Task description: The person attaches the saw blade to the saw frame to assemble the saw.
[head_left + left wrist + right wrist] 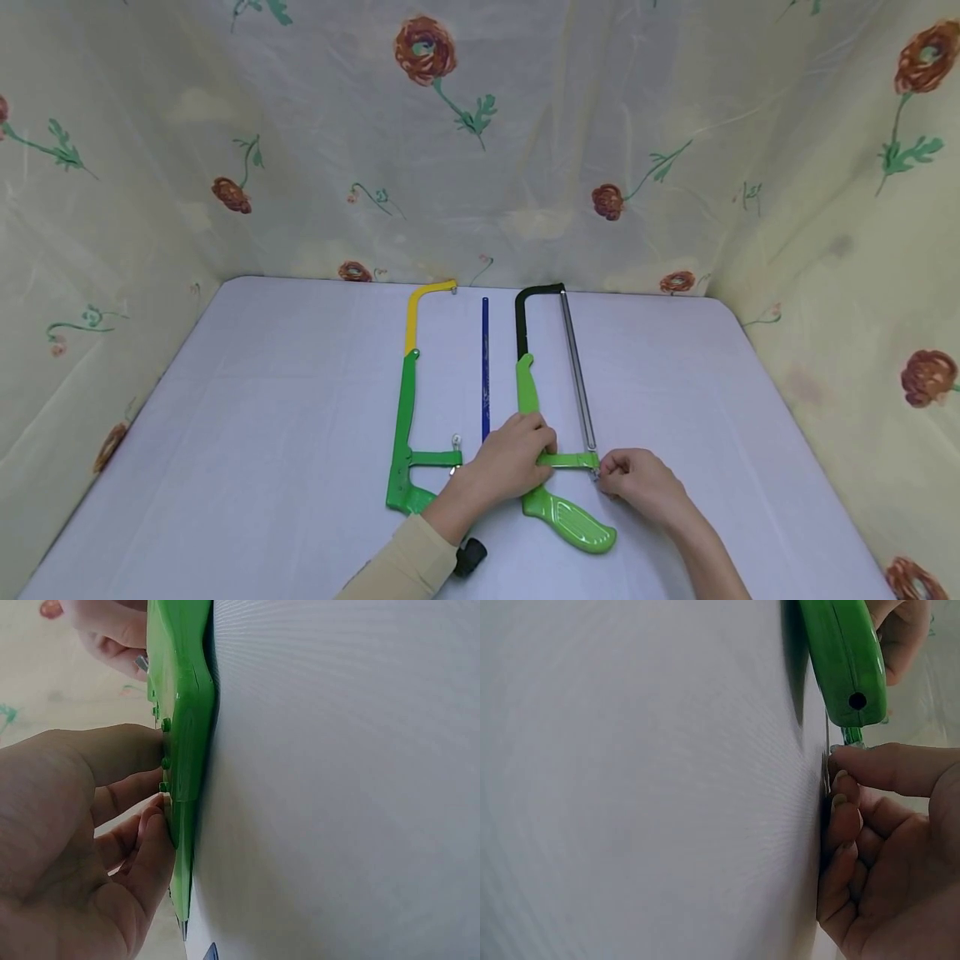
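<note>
A hacksaw with a light green handle (577,523) and a black front bow (522,321) lies flat on the table. Its grey blade (576,367) runs from the bow's tip down to the short green arm (572,461). My left hand (510,457) grips the frame where that arm branches off; in the left wrist view its thumb and fingers meet the green frame (187,735). At the arm's outer end, my right hand (641,483) pinches the small metal wing nut (596,475), mostly hidden by the fingertips. The right wrist view shows thumb (900,766) and curled fingers below the handle's end.
Left of my left hand lies a second hacksaw (403,408), green with a yellow bow, without a blade across it. Between the saws is a loose blue blade (485,358), its lower end hidden by my hand. Flower-patterned curtains (480,208) enclose the white table (285,400).
</note>
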Available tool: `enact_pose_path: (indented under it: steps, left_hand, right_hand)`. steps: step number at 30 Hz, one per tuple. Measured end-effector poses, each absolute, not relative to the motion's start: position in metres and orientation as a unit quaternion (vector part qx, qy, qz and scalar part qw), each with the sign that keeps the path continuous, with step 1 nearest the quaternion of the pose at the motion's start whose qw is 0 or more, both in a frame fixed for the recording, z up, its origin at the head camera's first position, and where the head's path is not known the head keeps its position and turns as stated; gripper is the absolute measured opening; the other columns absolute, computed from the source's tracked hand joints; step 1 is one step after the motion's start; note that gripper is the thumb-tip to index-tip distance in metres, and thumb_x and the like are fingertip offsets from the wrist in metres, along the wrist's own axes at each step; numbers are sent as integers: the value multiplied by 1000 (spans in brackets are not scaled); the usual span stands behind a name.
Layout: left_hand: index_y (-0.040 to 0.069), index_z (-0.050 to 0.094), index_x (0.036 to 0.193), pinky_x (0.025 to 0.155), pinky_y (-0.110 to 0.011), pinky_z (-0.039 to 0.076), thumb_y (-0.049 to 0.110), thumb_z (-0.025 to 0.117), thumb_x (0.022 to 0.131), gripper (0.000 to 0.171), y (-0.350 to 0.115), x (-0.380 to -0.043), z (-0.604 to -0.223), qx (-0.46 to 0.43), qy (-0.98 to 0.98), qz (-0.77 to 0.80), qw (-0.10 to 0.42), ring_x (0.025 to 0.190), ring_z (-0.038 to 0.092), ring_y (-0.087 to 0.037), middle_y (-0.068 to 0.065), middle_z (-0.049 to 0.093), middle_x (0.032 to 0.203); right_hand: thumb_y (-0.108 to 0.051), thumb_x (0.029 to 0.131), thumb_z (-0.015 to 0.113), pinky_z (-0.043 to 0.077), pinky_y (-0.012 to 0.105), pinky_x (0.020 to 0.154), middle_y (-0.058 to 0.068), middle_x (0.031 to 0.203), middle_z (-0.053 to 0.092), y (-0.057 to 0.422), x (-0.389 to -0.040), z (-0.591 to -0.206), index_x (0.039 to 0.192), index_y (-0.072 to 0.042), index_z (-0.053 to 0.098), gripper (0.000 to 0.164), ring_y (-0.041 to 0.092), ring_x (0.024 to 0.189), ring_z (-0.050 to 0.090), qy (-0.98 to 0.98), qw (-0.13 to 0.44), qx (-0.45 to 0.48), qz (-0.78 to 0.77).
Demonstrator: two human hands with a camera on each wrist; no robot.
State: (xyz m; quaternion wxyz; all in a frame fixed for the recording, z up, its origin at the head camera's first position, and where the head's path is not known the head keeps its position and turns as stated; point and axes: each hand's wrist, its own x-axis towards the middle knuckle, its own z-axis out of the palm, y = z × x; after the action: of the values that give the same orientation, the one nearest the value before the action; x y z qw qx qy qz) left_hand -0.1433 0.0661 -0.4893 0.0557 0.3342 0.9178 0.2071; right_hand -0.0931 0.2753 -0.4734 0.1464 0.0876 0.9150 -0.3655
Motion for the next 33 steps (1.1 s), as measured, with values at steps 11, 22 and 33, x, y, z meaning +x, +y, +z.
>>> enact_pose_path:
  steps: [11,22,33]
  left_hand:
    - [20,70,104,73,-19,43,27,72,90,15,65,-143,-489,335,917,211,56,96,49,-10,5,60,111]
    - [21,70,105,74,-19,44,28,72,91,16,65,-143,-490,334,917,209,57,98,49,-10,5,59,112]
    - [21,70,105,73,-19,44,28,72,91,16,65,-143,-489,337,917,204,55,98,50,-10,5,59,112]
  right_hand:
    - [-18,81,74,37,26,61,-2,68,55,275,-90,-471,81,-6,68,13,15,70,48,903,169,85,-387]
    - [-35,88,68,35,27,58,-2,68,56,277,-91,-471,72,-8,65,32,14,65,45,897,177,106,-391]
    - [-24,93,60,43,28,66,2,76,63,280,-93,-472,94,-3,75,26,16,74,53,883,184,93,-422]
